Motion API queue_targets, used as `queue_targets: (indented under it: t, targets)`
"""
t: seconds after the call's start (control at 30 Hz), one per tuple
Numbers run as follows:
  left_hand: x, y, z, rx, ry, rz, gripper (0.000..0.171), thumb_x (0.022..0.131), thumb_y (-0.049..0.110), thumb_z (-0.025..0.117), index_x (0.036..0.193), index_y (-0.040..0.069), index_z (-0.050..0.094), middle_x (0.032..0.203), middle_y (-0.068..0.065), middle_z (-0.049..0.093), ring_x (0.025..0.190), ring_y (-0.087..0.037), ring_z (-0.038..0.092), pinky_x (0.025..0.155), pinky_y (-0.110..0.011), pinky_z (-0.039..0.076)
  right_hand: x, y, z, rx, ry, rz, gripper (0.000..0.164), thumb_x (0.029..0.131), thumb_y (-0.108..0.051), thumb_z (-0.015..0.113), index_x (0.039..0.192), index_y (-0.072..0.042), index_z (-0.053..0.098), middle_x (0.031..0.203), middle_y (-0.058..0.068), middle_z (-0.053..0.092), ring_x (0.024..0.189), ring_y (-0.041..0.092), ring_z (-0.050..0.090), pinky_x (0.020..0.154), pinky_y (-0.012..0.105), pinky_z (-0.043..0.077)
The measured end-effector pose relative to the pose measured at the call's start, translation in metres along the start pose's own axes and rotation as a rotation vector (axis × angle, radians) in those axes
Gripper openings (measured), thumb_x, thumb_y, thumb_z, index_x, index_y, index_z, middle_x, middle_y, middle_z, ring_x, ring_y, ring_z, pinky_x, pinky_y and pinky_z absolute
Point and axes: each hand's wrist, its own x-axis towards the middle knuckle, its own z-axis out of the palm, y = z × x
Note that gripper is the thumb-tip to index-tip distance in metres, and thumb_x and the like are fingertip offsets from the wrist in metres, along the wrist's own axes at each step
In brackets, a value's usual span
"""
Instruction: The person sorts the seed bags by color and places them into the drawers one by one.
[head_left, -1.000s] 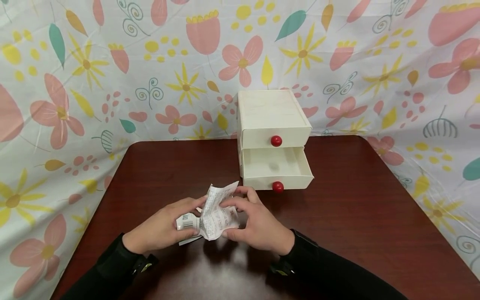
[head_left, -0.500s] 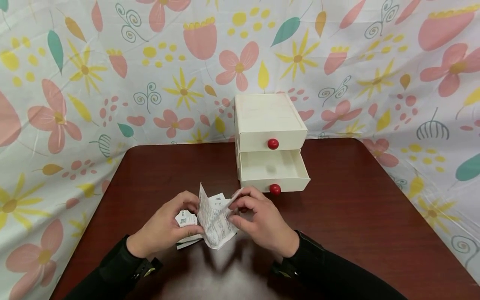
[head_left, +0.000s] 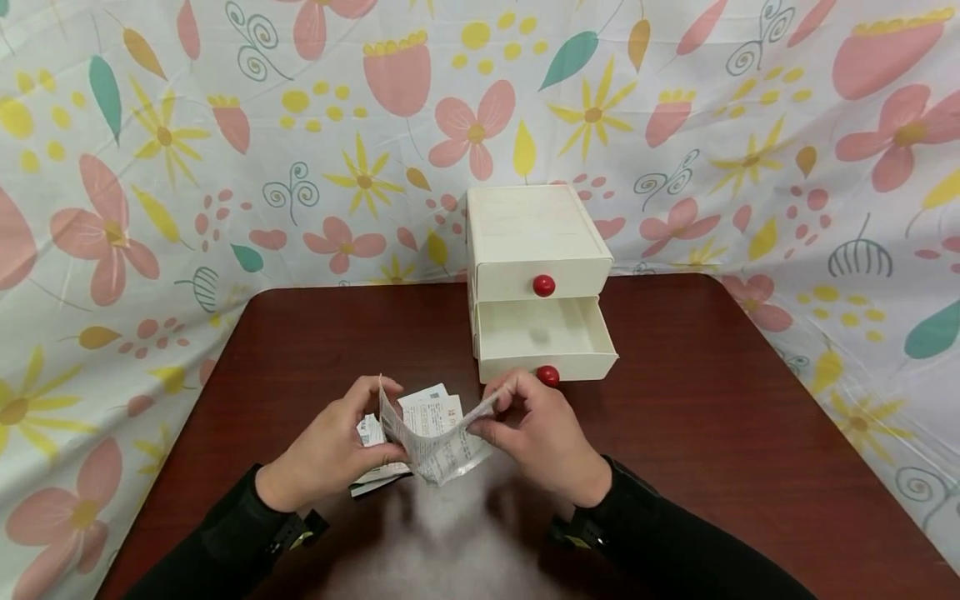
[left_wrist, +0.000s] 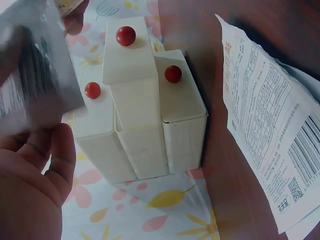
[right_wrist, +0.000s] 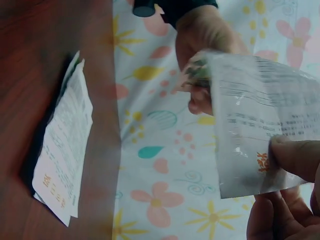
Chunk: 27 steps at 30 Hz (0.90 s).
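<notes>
Where the left hand (head_left: 330, 442) pinches one edge, its grip is narrow, holding a thin printed packet (head_left: 442, 458). Similar packets (head_left: 432, 412) lie on the desk (head_left: 337, 333) just beyond, nearer this hand. Held packet: between both hands, raised, sagging in a V, spanning side to side; long axis unclear. Right hand (head_left: 551, 437) pinches opposite edge, grip narrow. Open lower drawer (head_left: 588, 367) beyond, nearer right hand.

Flat white printed packets (right_wrist: 65, 145) lie on the red-brown table (head_left: 337, 333), left of and before the cream box-shaped drawer unit (head_left: 536, 233), beyond which hangs flower-printed white fabric (head_left: 300, 133)
</notes>
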Motion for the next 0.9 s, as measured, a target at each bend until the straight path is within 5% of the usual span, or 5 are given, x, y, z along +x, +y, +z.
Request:
queue_targets:
  t: [0.17,0.37,0.53,0.7,0.9]
  targets:
    - [0.001,0.0,-0.006,0.002,0.023,-0.011,0.052,0.079,-0.001,0.083,0.115,0.014,0.048,0.096,0.012,0.06,0.084,-0.006,0.061,0.075,-0.032,0.051,-0.002,-0.004,-0.008,0.027,0.005,0.021,0.035,0.077,0.004,0.084,0.089,-0.006,0.052,0.089,0.0,0.064,0.072,0.014,0.063,0.061,0.024,0.053]
    - [0.001,0.003,-0.015,-0.081,0.01,-0.035,0.036,0.087,0.004,0.077,0.106,0.017,0.049,0.096,0.009,0.063,0.079,-0.008,0.063,0.063,-0.026,0.049,-0.001,-0.002,-0.02,-0.118,-0.026,-0.168,0.019,0.081,-0.006,0.083,0.093,-0.017,0.072,0.091,-0.007,0.068,0.075,0.009,0.061,0.061,0.023,0.051]
    - [0.003,0.003,-0.024,-0.106,0.026,0.096,0.03,0.086,-0.004,0.076,0.101,0.017,0.059,0.097,0.006,0.068,0.082,-0.01,0.067,0.065,-0.025,0.053,0.0,0.0,-0.033,-0.178,-0.047,-0.256,0.021,0.081,-0.005,0.082,0.092,-0.021,0.075,0.093,-0.01,0.067,0.081,0.007,0.059,0.064,0.019,0.048]
    - [0.009,0.0,-0.03,0.004,0.066,0.258,0.024,0.083,0.009,0.081,0.099,0.025,0.074,0.092,0.013,0.068,0.078,-0.005,0.058,0.058,-0.019,0.042,0.001,-0.001,-0.046,-0.202,-0.045,-0.348,0.026,0.081,0.005,0.078,0.096,-0.017,0.075,0.095,-0.007,0.067,0.082,0.009,0.06,0.066,0.018,0.048]
    - [0.019,-0.003,-0.028,-0.018,0.059,0.3,0.015,0.088,0.021,0.079,0.101,0.026,0.077,0.092,0.016,0.069,0.08,-0.004,0.059,0.06,-0.017,0.043,-0.003,-0.004,-0.06,-0.25,-0.058,-0.39,0.029,0.081,0.006,0.077,0.1,-0.015,0.076,0.094,-0.005,0.071,0.083,0.007,0.063,0.071,0.018,0.049]
